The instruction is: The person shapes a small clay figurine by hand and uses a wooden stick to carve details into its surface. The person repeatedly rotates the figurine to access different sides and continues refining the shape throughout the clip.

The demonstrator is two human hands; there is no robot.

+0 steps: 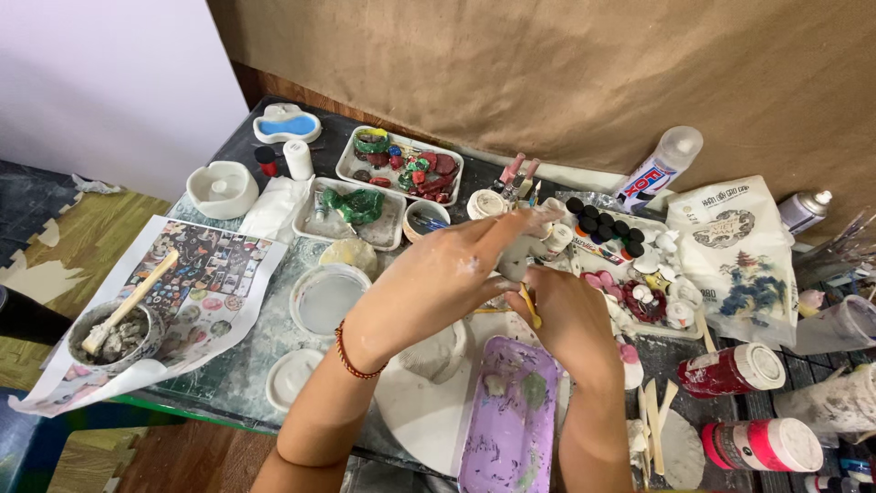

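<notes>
The left hand (447, 274) grips a small white clay figure (522, 251) above the table (246, 365), fingers wrapped round it. The right hand (570, 315) pinches a yellow tool (530, 309), its tip seemingly at the figure's underside. The shaping step looks in hand; the next move calls for steady, light pressure over the purple tray (511, 420).

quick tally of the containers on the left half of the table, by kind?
White rectangular trays: 2
White heart-shaped dish: 1
Blue-filled white dish: 1
Bowl of grey paste with a wooden stick: 1
Round clear tub: 1
Small round cup: 1
Total: 7
The left hand and right hand hold a small white clay piece.
</notes>
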